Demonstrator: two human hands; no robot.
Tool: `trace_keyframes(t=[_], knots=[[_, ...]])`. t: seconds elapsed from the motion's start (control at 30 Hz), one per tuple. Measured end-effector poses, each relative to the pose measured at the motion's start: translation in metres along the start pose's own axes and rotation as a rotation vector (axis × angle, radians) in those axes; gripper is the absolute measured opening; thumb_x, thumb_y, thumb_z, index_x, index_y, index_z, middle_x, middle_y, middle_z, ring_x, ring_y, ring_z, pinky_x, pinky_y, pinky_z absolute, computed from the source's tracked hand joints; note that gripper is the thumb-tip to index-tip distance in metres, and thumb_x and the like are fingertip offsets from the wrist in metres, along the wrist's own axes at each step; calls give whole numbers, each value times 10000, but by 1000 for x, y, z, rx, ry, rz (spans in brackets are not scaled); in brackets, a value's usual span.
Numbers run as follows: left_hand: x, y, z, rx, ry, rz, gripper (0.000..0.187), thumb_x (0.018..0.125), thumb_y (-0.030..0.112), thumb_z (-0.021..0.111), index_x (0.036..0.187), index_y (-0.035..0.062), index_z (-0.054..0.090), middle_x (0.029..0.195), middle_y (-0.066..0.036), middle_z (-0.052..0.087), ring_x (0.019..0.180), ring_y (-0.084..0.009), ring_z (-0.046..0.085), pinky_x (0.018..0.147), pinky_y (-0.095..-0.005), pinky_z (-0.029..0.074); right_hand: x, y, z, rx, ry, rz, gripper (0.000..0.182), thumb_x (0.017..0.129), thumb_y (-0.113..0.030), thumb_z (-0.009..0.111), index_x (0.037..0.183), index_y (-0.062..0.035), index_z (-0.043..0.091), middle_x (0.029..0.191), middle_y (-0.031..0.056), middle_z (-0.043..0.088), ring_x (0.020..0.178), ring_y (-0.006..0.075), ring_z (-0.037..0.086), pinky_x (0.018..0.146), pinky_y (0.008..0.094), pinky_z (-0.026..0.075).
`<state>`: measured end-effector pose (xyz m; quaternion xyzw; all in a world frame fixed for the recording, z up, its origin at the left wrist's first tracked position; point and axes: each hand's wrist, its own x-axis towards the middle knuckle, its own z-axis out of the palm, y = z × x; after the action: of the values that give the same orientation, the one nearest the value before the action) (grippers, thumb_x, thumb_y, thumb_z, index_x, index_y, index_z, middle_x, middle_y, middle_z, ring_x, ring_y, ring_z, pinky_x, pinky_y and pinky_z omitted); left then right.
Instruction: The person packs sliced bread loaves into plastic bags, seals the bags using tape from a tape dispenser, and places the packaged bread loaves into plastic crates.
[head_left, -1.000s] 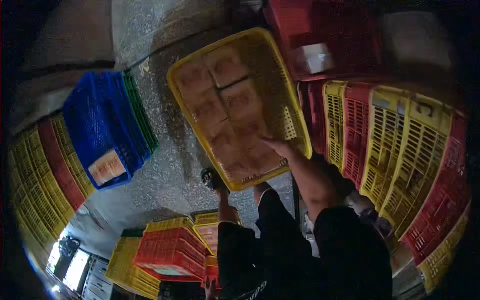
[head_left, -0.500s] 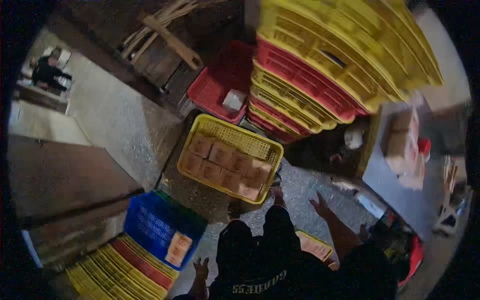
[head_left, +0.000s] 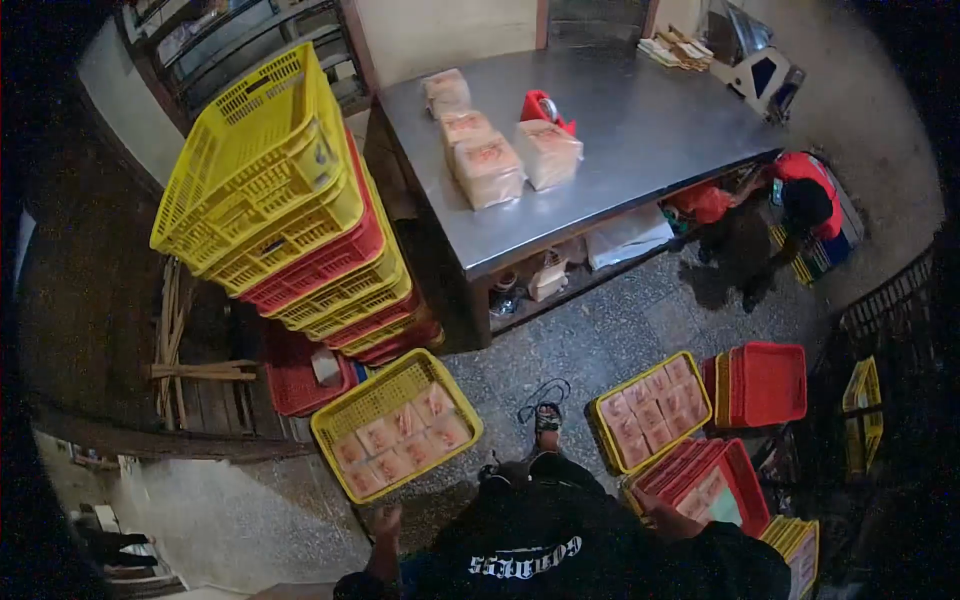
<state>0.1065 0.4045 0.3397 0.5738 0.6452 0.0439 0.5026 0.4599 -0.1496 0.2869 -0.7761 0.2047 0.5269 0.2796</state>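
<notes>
My left hand [head_left: 385,523] is held low at my left side, its fingers loosely bent with nothing in them. Nearest to it is a yellow crate [head_left: 327,432] on the floor, with several wrapped packs [head_left: 398,461] with red print lying inside. On the other side, my right hand [head_left: 668,517] is empty, fingers extended, overlapping the near edge of a stack of red crates [head_left: 745,470]. Packs and a pale green piece show in the top red crate. Just beyond is another yellow crate [head_left: 600,420], filled with similar packs [head_left: 655,412].
Ahead stands a metal table [head_left: 620,130] bearing wrapped packs [head_left: 490,168] and a red tape dispenser [head_left: 549,112]. A tall stack of yellow and red crates [head_left: 290,210] rises at left. A person in red [head_left: 808,195] bends by the table's right end. More red crates [head_left: 775,383] stand at right.
My view has swung to the right, bringing the whole table and the bending person into sight. My right hand, earlier stretched out with spread fingers, is now lower beside the red crates.
</notes>
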Motion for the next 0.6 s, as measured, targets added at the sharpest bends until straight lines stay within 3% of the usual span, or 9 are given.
trace_keyframes(t=[0.1, 0.23, 0.3, 0.4, 0.5, 0.6], knots=[[-6, 100, 39, 79, -116, 172, 680, 909, 359, 701, 1423, -14, 456, 1374, -209, 524, 1240, -319, 519, 1035, -404, 428, -4, 7, 4, 66, -37, 15, 686, 978, -595, 504, 1408, -60, 519, 1181, 144, 641, 966, 290, 635, 902, 414, 503], [-2, 152, 86, 336, -303, 414, 722, 897, 363, 708, 1450, -6, 427, 1411, -214, 501, 1312, -323, 471, 1097, -373, 374, -11, -32, -6, 109, -53, -64, 708, 963, -618, 508, 1401, -62, 519, 1156, 147, 648, 892, 313, 650, 894, 448, 504], [-9, 150, 111, 39, -286, 370, 767, 874, 396, 734, 1464, 18, 424, 1428, -222, 488, 1360, -327, 435, 1133, -365, 338, -12, -65, -17, 125, -64, -137, 718, 956, -630, 510, 1397, -63, 519, 1143, 148, 651, 855, 325, 658, 889, 465, 505], [-16, 126, 114, -49, -224, 344, 740, 882, 387, 726, 1452, 17, 434, 1413, -214, 497, 1344, -319, 443, 1124, -361, 343, 0, -141, -33, 20, -85, -286, 730, 948, -641, 513, 1395, -64, 518, 1136, 151, 652, 826, 338, 664, 889, 482, 504], [-25, 60, 92, -41, 0, 183, 713, 890, 377, 718, 1440, 17, 444, 1397, -207, 505, 1328, -311, 451, 1116, -358, 349, 46, -297, -15, -309, -131, -529, 732, 947, -641, 514, 1397, -63, 517, 1154, 157, 644, 850, 340, 659, 899, 481, 500], [-53, -20, 78, -31, 202, -109, 686, 897, 367, 709, 1429, 17, 454, 1382, -200, 513, 1311, -303, 459, 1107, -354, 354, 39, -459, 64, -581, -199, -704, 735, 947, -640, 516, 1400, -62, 516, 1172, 163, 636, 875, 343, 655, 909, 481, 496]])
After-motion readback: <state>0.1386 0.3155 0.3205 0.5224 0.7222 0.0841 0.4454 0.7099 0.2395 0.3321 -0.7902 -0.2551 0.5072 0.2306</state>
